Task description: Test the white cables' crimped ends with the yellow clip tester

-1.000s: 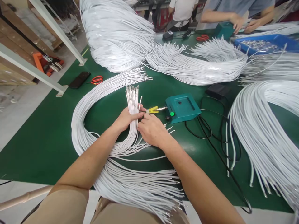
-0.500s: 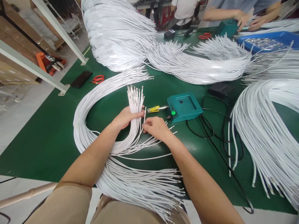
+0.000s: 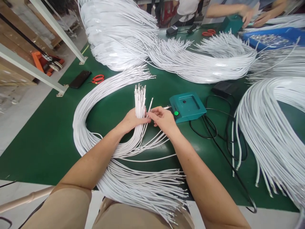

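My left hand (image 3: 133, 121) is wrapped round an upright bundle of white wires (image 3: 140, 103), whose tipped ends stick up above the thumb. Close beside it, my right hand (image 3: 163, 119) pinches a single white wire (image 3: 151, 104) that stands apart from the bundle. Just behind the right fingers is the teal device (image 3: 188, 106) with a green button; its metal tip (image 3: 167, 107) shows in part, and the yellow piece there is hidden by my hand. More loose wires (image 3: 152, 144) run under my right wrist.
Large white wire bundles lie at the back (image 3: 119, 35), right (image 3: 267, 127) and front (image 3: 143, 184). A phone (image 3: 80, 79) and red scissors (image 3: 97, 79) rest at the left. Black cables (image 3: 221, 149) trail right. Across the table, a person's hands (image 3: 247, 16) work near a blue tray (image 3: 293, 35).
My right hand has moved up and right with the single wire, covering the yellow piece. The bundle in my left hand has shifted slightly right. The view has shifted a little.
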Available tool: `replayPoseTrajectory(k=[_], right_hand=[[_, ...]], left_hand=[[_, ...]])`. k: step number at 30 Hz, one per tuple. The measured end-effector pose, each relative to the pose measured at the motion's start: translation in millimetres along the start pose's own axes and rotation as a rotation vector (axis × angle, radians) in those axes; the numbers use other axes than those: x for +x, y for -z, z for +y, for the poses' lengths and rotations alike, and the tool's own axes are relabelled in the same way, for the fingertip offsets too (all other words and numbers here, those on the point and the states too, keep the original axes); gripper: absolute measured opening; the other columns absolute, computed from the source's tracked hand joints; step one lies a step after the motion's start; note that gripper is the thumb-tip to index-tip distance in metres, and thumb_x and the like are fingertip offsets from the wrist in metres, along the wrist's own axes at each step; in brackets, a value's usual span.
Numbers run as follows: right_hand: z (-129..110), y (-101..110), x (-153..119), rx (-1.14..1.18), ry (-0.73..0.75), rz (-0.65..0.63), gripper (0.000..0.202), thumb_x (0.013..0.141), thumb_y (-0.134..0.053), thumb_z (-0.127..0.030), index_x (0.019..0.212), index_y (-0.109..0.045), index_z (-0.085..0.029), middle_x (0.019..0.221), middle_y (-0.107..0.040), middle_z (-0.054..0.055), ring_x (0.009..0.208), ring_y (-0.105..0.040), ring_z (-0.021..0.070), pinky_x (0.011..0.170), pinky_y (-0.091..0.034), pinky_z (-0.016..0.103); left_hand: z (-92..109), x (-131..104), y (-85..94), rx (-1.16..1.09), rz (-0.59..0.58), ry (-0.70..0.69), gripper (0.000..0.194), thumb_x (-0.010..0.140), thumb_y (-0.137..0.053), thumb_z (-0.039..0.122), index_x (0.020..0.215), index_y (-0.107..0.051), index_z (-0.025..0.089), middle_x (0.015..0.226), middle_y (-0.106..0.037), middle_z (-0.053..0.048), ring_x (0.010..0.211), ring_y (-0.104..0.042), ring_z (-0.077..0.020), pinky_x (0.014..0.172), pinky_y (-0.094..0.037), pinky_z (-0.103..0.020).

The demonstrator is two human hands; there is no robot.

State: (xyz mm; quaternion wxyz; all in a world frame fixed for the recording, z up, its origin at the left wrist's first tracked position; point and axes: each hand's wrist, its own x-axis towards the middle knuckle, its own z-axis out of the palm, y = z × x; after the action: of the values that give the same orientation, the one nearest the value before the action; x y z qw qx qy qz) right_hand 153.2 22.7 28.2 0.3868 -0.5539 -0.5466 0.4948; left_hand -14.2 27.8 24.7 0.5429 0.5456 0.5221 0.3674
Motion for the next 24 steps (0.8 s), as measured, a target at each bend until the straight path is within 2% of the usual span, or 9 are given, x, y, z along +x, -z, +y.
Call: replayPoseTrajectory(k=[2,5,9,13,15,18,24], right_hand=[[0.5,-1.8,1.1,0.106,-0.013,-0.006,0.023,0.066,-0.068,-0.038,0.074,-0.064,-0.017,0.065,-0.061,-0.002,0.052,-0.052,0.0097,0.048,-0.045,0.024],[-2.0,-2.4,-0.2,0.263,-0.053,-0.009,0.02,0.065,-0.069,-0.035,0.069,-0.064,-0.015,0.06,-0.059,-0.002,0.049,-0.048,0.0076,0.047,-0.044,0.022],[-2.5,-1.8,-1.8,0.445,-0.094,-0.007,0.013,0.065,-0.069,-0.028,0.066,-0.066,-0.015,0.056,-0.056,-0.003,0.05,-0.047,0.0063,0.052,-0.044,0.022],[1.4,-3.7,-0.9,0.732,-0.229,-0.123,0.018,0.06,-0.074,-0.026,0.071,-0.067,-0.013,0.058,-0.055,-0.003,0.052,-0.046,0.0058,0.054,-0.043,0.021],[1.8,-4.6,-0.6,0.833,-0.293,-0.174,0.017,0.06,-0.075,-0.025,0.067,-0.065,-0.013,0.055,-0.053,-0.004,0.051,-0.046,0.0059,0.055,-0.042,0.021],[0.1,-3.6,0.0,0.823,-0.322,-0.162,0.019,0.06,-0.073,-0.024,0.057,-0.058,-0.015,0.051,-0.049,-0.004,0.051,-0.048,0.0074,0.054,-0.041,0.022],[-0.9,-0.5,4.7,0.716,-0.269,-0.152,0.03,0.069,-0.068,-0.045,0.067,-0.064,-0.015,0.046,-0.039,-0.007,0.043,-0.039,0.0071,0.047,-0.034,0.023]], left_hand=[[0.8,-0.8,-1.2,-0.012,-0.028,0.008,0.054,0.053,-0.084,0.031,0.1,-0.063,0.015,0.081,-0.069,-0.002,0.074,-0.064,-0.0175,0.079,-0.049,-0.034],[0.3,-1.2,-2.0,-0.084,-0.07,0.028,0.047,0.058,-0.081,0.034,0.097,-0.067,0.013,0.083,-0.07,-0.005,0.077,-0.065,-0.0192,0.08,-0.049,-0.035],[-2.0,-1.2,-3.6,-0.148,-0.043,0.042,0.042,0.061,-0.08,0.034,0.095,-0.068,0.013,0.085,-0.07,-0.005,0.079,-0.064,-0.0188,0.081,-0.048,-0.034],[-2.3,-2.8,-5.6,-0.193,-0.031,0.027,0.036,0.062,-0.08,0.032,0.089,-0.065,0.013,0.083,-0.069,-0.003,0.077,-0.064,-0.0168,0.078,-0.049,-0.032],[-1.6,-3.9,-6.3,-0.22,-0.03,0.021,0.035,0.062,-0.08,0.031,0.087,-0.063,0.014,0.081,-0.069,-0.003,0.076,-0.064,-0.0166,0.077,-0.05,-0.031],[0.6,-5.2,-7.2,-0.251,-0.057,0.026,0.035,0.064,-0.079,0.03,0.088,-0.059,0.013,0.082,-0.07,-0.005,0.076,-0.067,-0.0177,0.078,-0.052,-0.035],[6.7,-5.7,-10.1,-0.19,-0.174,0.005,0.033,0.067,-0.077,0.032,0.085,-0.058,0.013,0.08,-0.07,-0.007,0.07,-0.067,-0.0185,0.075,-0.054,-0.037]])
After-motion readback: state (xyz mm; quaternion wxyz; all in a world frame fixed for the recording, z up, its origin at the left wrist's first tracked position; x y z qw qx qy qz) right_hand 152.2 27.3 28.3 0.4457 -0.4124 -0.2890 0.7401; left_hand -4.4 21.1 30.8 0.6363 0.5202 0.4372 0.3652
